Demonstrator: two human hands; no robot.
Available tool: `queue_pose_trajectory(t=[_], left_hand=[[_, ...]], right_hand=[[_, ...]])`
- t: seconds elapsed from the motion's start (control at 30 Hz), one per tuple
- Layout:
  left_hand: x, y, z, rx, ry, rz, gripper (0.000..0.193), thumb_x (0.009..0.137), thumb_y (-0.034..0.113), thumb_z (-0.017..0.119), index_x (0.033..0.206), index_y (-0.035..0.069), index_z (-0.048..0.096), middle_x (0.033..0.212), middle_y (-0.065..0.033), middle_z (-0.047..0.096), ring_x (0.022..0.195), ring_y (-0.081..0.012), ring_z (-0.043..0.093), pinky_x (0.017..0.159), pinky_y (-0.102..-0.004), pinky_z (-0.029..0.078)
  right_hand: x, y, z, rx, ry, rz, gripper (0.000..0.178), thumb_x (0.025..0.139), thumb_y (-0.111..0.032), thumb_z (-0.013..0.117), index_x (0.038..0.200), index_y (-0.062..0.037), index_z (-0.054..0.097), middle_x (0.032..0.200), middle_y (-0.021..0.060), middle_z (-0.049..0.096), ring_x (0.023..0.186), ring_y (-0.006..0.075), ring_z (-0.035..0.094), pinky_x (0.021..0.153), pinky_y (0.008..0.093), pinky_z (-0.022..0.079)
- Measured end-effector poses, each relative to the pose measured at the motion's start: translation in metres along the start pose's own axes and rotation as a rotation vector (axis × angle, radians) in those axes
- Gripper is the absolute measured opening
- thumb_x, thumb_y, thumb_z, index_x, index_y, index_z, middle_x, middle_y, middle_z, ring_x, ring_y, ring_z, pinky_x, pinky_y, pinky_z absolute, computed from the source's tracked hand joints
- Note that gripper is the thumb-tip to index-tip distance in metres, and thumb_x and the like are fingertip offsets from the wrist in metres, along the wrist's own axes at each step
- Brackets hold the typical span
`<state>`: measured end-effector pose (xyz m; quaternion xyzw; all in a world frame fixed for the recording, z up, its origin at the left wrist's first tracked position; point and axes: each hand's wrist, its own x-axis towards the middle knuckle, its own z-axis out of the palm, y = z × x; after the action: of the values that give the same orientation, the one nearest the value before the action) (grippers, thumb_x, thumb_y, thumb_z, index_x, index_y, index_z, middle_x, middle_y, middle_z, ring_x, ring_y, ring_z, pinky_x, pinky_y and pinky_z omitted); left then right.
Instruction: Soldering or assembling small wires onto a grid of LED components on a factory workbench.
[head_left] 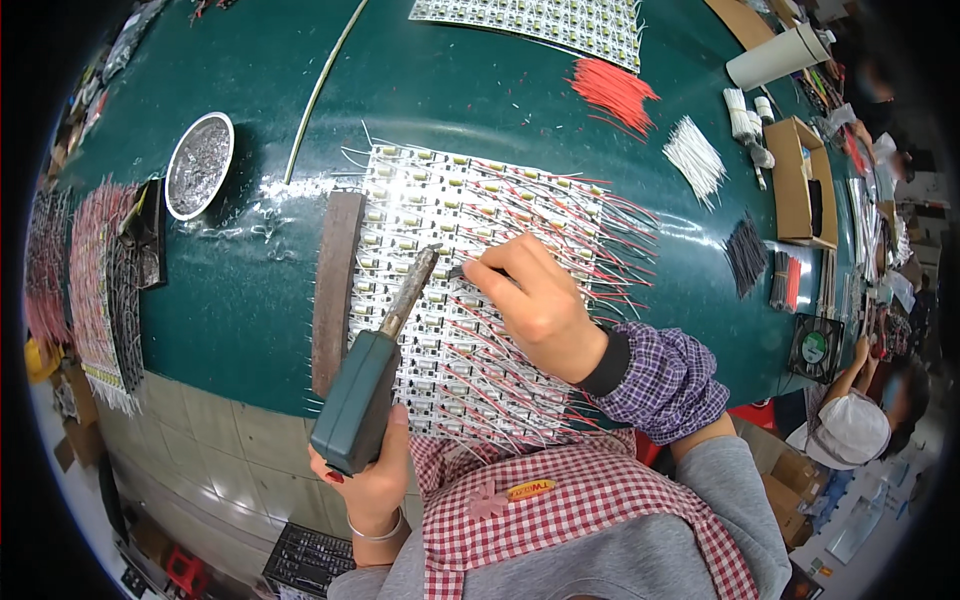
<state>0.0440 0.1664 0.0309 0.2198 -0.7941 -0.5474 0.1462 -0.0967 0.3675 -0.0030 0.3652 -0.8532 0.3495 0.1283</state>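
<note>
My left hand [378,478] is wrapped round a green soldering gun [358,395]. Its metal tip reaches over the middle of a white panel of small circuit boards [410,200]. Just right of the tip, my right hand [545,312] is closed in a pinch over the panel. A short dark piece, seemingly a black wire [457,271], shows at its fingertips; the rest is hidden by the fingers. Many red and white wires [615,235] stick out along the panel's right side. Along its left edge lies a brown bar [335,290].
A round metal bowl [200,166] stands at left, near wired panels [98,300]. Another panel [540,25] lies at the back. Bundles of red wires [612,92], white wires [694,160] and black wires [745,256] lie right, beside a cardboard box [803,180] and small fan [815,348].
</note>
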Motion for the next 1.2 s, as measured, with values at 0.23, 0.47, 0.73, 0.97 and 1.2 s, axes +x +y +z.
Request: queue_pose_trajectory(t=[0.23, 0.47, 0.73, 0.97, 1.2], left_hand=[[-0.014, -0.025, -0.008, 0.069, -0.078, 0.038, 0.044, 0.077, 0.005, 0.086, 0.114, -0.005, 0.064, 0.114, -0.0144, 0.058, 0.090, -0.0209, 0.063, 0.075, -0.0321, 0.052], [-0.011, -0.025, -0.005, 0.140, -0.119, 0.072, 0.046, 0.077, 0.004, 0.085, 0.115, -0.006, 0.062, 0.115, -0.0149, 0.058, 0.092, -0.0252, 0.064, 0.078, -0.0336, 0.052], [0.001, -0.006, 0.003, 0.069, -0.088, 0.132, 0.026, 0.076, -0.001, 0.080, 0.099, -0.005, 0.067, 0.091, -0.0130, 0.069, 0.073, -0.0230, 0.066, 0.067, -0.0338, 0.052], [-0.002, 0.004, 0.001, 0.029, -0.024, 0.028, 0.026, 0.076, 0.003, 0.082, 0.097, -0.007, 0.071, 0.084, -0.0111, 0.071, 0.066, -0.0197, 0.066, 0.061, -0.0315, 0.052], [-0.009, -0.003, -0.005, 0.070, -0.012, 0.011, 0.027, 0.076, 0.006, 0.084, 0.097, -0.005, 0.073, 0.084, -0.0114, 0.072, 0.065, -0.0180, 0.065, 0.058, -0.0304, 0.050]], right_hand=[[-0.001, 0.000, 0.001, -0.041, -0.027, 0.011, 0.031, 0.074, 0.005, 0.064, 0.105, 0.0069, 0.063, 0.099, 0.0142, 0.058, 0.092, 0.0292, 0.057, 0.077, 0.0358, 0.052], [-0.002, 0.000, 0.004, -0.042, -0.030, 0.025, 0.030, 0.074, 0.005, 0.063, 0.104, 0.0063, 0.064, 0.098, 0.0130, 0.057, 0.092, 0.0279, 0.057, 0.076, 0.0348, 0.053], [-0.001, -0.001, 0.003, -0.046, -0.037, 0.022, 0.028, 0.074, 0.004, 0.063, 0.102, 0.0068, 0.063, 0.097, 0.0128, 0.057, 0.092, 0.0275, 0.057, 0.076, 0.0342, 0.053], [-0.004, -0.002, 0.004, 0.001, -0.045, 0.063, 0.042, 0.068, 0.011, 0.062, 0.110, 0.0047, 0.063, 0.101, 0.0145, 0.059, 0.092, 0.0309, 0.059, 0.079, 0.0391, 0.051], [-0.001, -0.002, 0.005, -0.069, -0.027, 0.010, 0.026, 0.075, 0.003, 0.063, 0.100, 0.0056, 0.063, 0.096, 0.0125, 0.056, 0.091, 0.0270, 0.056, 0.076, 0.0337, 0.052]])
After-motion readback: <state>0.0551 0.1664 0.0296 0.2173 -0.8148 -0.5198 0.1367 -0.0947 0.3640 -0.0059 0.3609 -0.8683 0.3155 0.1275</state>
